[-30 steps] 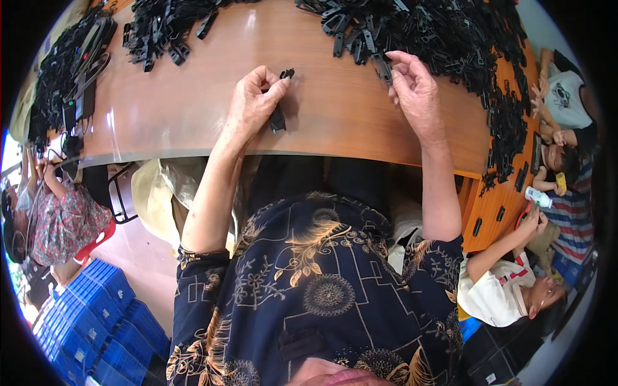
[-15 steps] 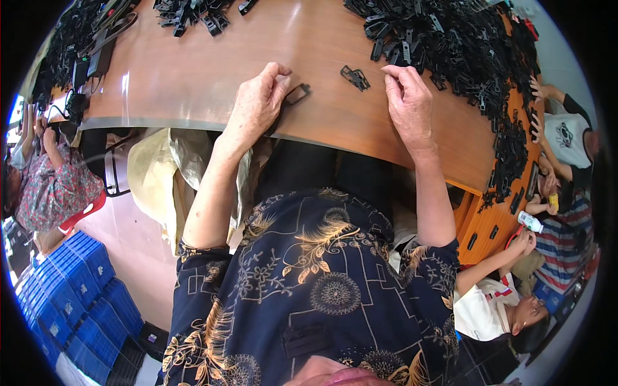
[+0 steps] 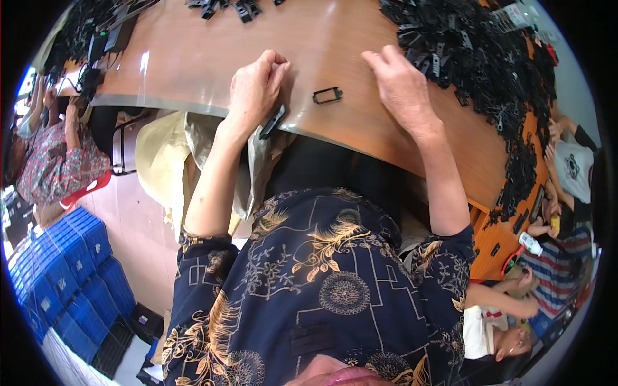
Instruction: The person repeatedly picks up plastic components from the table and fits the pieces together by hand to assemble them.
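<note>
- Your left hand (image 3: 256, 90) was curled shut on a flat black strip (image 3: 273, 121), pinning it under the palm at the near edge of the table (image 3: 193, 71). Only its lower end poked out at about 5 o'clock from the hand. Held that way at the rim, I judge it could be slid or dropped off the edge without lifting it.
- Your right hand (image 3: 402, 87) lay well apart from the left, fingers bent and pointing to 11 o'clock, tips on the wood at the fringe of the black pile (image 3: 479, 58). I could not tell whether it pinched a piece; nothing clearly showed under the fingers.
- A small black rectangular frame (image 3: 327, 96) lay flat and alone between your hands, touching neither. It sat at 3 o'clock from your left hand and 9 o'clock from your right, probably pulled clear of the heap so it could be taken singly.
- The pile ran from 12 to 3 o'clock of your right hand, within easy reach.
- A pale sack (image 3: 174, 154) hung open below the table edge, at 7 o'clock from your left hand, seemingly placed to catch pieces.
- Blue crates (image 3: 64, 270) stood stacked on the floor far at 8 o'clock.
</note>
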Demonstrator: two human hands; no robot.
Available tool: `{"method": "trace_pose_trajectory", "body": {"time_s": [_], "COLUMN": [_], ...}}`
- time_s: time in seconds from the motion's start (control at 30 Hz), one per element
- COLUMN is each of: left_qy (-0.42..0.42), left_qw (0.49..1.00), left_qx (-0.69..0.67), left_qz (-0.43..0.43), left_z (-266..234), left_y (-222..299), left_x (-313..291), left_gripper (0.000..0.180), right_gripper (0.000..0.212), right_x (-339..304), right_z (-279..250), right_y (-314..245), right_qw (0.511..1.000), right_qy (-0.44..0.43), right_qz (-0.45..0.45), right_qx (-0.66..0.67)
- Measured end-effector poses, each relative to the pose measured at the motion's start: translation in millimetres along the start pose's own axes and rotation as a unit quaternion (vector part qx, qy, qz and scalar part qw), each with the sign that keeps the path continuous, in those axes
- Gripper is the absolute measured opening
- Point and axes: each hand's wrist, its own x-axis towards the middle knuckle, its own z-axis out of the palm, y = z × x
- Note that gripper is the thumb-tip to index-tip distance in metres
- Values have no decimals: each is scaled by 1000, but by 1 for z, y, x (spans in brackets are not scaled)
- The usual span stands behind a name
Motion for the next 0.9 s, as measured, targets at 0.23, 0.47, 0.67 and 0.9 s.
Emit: {"method": "trace_pose_trajectory", "body": {"time_s": [0.23,0.47,0.67,0.9], "left_qy": [156,16,82,134], "left_qw": [978,986,989,987], "left_qx": [-9,97,120,47], "left_qz": [136,136,-11,74], "left_z": [-20,-16,-31,-24], "left_y": [-5,-7,-58,-8], "left_x": [-44,-81,-147,-95], "left_gripper": [32,36,31,21], "right_gripper": [15,4,3,9], "right_x": [-24,-32,-44,-54], "right_z": [-7,5,17,15], "right_y": [-4,-28,-41,-46], "right_qw": [939,808,823,955], "right_qy": [139,118,114,114], "right_qz": [154,225,208,111], "right_qx": [275,531,517,249]}}
